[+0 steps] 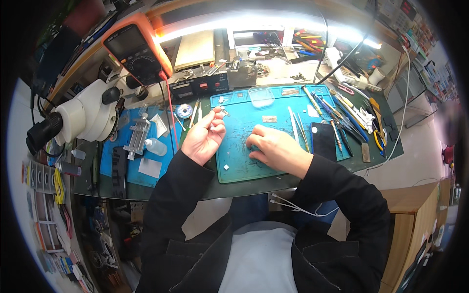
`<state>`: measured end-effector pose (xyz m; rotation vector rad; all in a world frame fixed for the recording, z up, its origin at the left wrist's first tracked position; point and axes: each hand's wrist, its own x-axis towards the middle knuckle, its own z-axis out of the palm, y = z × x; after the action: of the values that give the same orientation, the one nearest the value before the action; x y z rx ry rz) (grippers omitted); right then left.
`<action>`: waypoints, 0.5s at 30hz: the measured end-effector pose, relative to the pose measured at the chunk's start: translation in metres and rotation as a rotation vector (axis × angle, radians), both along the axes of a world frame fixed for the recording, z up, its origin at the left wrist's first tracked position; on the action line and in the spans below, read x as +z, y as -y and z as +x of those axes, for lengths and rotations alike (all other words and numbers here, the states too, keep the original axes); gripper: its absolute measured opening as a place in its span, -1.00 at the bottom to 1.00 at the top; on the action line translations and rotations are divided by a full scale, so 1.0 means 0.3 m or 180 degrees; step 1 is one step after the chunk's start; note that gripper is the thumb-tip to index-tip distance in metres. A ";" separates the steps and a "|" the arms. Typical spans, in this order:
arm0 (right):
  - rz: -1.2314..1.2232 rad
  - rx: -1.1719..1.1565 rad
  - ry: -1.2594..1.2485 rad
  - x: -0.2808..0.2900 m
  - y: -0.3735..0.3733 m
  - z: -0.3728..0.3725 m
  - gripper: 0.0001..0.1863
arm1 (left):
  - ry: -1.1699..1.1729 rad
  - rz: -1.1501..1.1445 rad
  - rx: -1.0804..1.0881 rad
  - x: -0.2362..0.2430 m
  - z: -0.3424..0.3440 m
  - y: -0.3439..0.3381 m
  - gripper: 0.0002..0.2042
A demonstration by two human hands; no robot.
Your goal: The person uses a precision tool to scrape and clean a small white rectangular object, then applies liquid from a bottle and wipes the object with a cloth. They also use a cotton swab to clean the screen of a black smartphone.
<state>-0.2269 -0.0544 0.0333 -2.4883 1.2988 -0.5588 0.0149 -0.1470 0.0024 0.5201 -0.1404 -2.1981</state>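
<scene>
In my left hand (pixel 205 134), turned palm up, the thumb and fingertips pinch a small metallic part (pixel 223 111) over the left edge of the blue work mat (pixel 243 173). My right hand (pixel 276 149) is bent low over the middle of the mat with fingers curled; whether anything is between them is hidden. A small white square piece (pixel 226 167) lies below my hands. Behind them sit a clear plastic container (pixel 261 96) and a flat light rectangular piece (pixel 269 118). Tweezers (pixel 302 132) and a dark phone (pixel 323 144) lie to the right.
A microscope (pixel 85 115) and an orange multimeter (pixel 137 51) stand at left, near a power unit (pixel 200 85), a metal fixture (pixel 137 136) and a dropper bottle (pixel 156 146). Pliers and hand tools (pixel 354 119) crowd the right. A white cable (pixel 405 100) hangs over the desk's right edge.
</scene>
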 end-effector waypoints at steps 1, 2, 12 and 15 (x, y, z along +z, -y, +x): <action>-0.0009 0.0089 -0.0013 -0.009 0.000 0.002 -0.81 | -0.0010 -0.0004 0.0013 0.002 0.005 0.003 -0.78; 0.0043 0.0083 -0.0065 -0.015 -0.004 0.008 -0.83 | 0.0048 0.0026 0.0045 0.005 0.002 0.001 -0.79; -0.0054 -0.0046 -0.0314 0.002 -0.033 0.100 -0.82 | -0.0009 0.0092 0.0535 -0.037 0.069 0.030 -0.83; -0.0467 0.0430 -0.0051 0.049 -0.051 0.153 -0.81 | -0.0106 0.0011 0.0491 -0.041 0.064 0.034 -0.81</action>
<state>-0.1811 -0.0391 0.0478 -2.6801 1.1212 -0.6233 0.0341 -0.1571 -0.0098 0.4800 -0.0762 -2.0557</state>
